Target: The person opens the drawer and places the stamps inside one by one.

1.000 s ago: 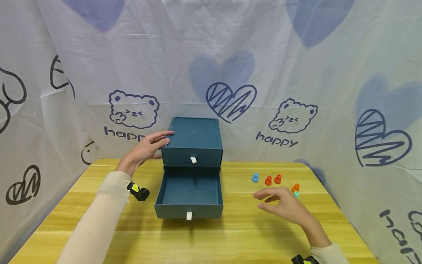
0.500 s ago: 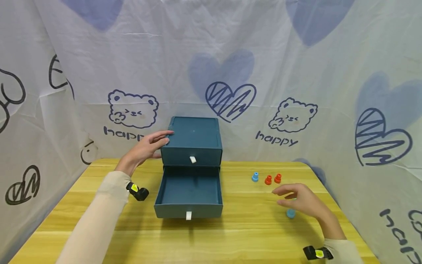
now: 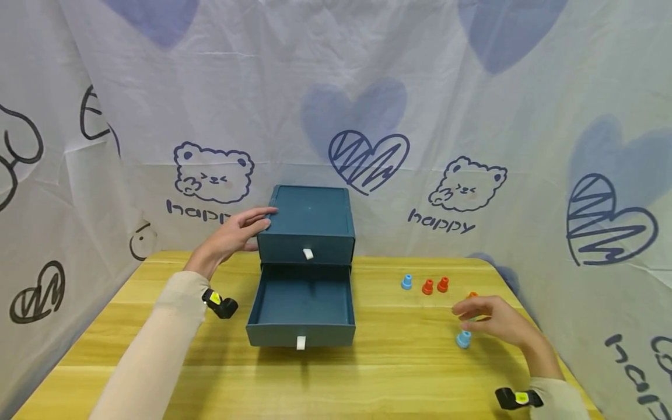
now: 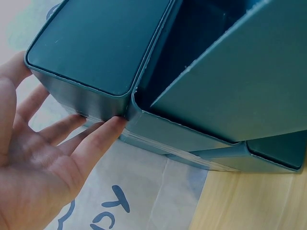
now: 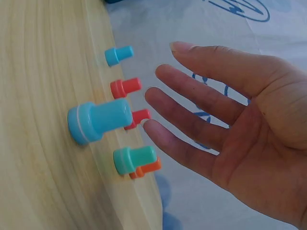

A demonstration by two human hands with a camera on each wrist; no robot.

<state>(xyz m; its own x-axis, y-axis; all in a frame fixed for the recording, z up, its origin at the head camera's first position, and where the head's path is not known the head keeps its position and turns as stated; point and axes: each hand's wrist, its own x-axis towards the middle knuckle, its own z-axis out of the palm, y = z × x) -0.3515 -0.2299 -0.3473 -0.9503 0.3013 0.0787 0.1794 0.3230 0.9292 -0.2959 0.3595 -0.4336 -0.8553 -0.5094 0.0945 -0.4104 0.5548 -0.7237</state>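
Observation:
My left hand (image 3: 231,233) rests against the left side of a dark teal two-drawer box (image 3: 312,213). In the left wrist view its fairly straight fingers (image 4: 96,141) touch the box's side wall. The lower drawer (image 3: 275,336) is pulled out with nothing in it, and the upper one is closed. On the right, my right hand (image 3: 496,318) hovers over the table with fingers spread and nothing held. Closest below it stands a light blue stepped plastic peg (image 3: 463,340). A mint green peg (image 5: 134,159) is mostly hidden behind that hand in the head view.
Beyond the right hand stand two red pegs (image 3: 427,286), another blue peg (image 3: 406,282) and an orange peg (image 3: 473,294), partly covered by the hand. The yellow wooden table (image 3: 388,373) ends at a printed white cloth (image 3: 283,116) behind and at the sides.
My right hand has moved right and away from the box, and the near blue peg, hidden behind it at first, now shows. My left hand, the box and the drawer stay put.

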